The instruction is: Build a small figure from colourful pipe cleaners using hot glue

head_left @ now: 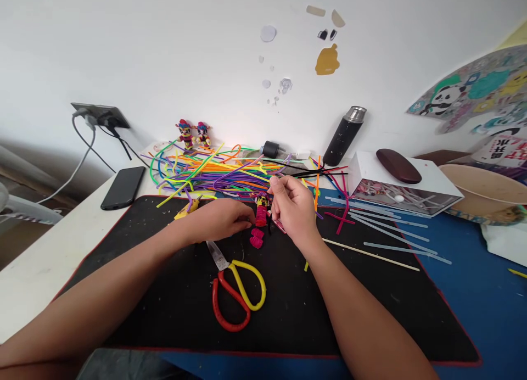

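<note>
A small figure (262,212) of twisted pipe cleaners, magenta below and yellow above, is between my two hands on the black mat. Just under it lie magenta pipe-cleaner pieces (256,238). My left hand (222,218) is closed beside the figure's left side, its fingertips curled together; what they hold, if anything, is hidden. On the other side, my right hand (292,207) is raised a little in a pinch, with thumb and forefinger together. Whatever sits in that pinch is too small to make out. Scissors (230,281) with one red and one yellow handle lie nearer to me.
Colourful pipe cleaners (214,171) are heaped behind the mat, with two finished figures (193,134) at the wall. A phone (122,188) lies left. At right are a thermos (345,135), a white box (407,182), glue sticks (399,234) and a thin stick (370,253).
</note>
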Motion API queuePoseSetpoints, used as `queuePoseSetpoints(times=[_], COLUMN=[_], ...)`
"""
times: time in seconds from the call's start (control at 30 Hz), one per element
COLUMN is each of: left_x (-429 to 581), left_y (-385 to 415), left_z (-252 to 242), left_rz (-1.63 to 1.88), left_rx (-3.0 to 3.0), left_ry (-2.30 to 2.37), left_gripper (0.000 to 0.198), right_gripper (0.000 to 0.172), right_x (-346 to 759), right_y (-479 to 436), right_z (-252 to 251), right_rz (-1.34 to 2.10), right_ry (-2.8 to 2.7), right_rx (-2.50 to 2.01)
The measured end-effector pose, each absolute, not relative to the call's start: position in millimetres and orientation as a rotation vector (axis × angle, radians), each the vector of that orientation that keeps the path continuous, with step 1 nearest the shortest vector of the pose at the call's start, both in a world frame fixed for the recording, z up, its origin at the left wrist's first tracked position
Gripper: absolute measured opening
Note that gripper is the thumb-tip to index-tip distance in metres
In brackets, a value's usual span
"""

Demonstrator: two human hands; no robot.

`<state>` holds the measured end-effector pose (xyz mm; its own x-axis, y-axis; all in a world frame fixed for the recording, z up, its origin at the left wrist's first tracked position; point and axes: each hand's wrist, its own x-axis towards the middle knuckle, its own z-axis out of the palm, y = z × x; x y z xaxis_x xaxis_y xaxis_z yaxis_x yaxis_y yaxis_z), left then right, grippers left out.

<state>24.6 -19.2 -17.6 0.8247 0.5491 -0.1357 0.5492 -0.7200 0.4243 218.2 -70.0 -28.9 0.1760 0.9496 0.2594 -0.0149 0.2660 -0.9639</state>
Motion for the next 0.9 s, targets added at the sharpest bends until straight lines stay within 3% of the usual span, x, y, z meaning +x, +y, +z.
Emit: queuePoseSetpoints(times=[0.43,0.63,0.8,0.9], left_x=[39,40,31,25], left_y=[-34,-36,-27,-20], left_z=[-32,-28,-19,-6], left_rz=[-0.046,-0.117,0.211,0.484], left_rx=[2.675,2.653,2.419,2.105], left_ry=[0.772,0.827,0.855,0.866], left_gripper=[0.023,0.014,0.009,0.018], right_gripper=[0.045,0.046,0.049,0.049], right_x=[214,213,214,214], right_y=[-72,-74,-74,-74], right_z=[-35,-35,-33,-32], right_rz=[0.886,0.859,0.858,0.862], right_ry=[-1.309,-1.362,-1.348,-1.336], right_rx=[-1.091,-1.112,-1.133,-1.137])
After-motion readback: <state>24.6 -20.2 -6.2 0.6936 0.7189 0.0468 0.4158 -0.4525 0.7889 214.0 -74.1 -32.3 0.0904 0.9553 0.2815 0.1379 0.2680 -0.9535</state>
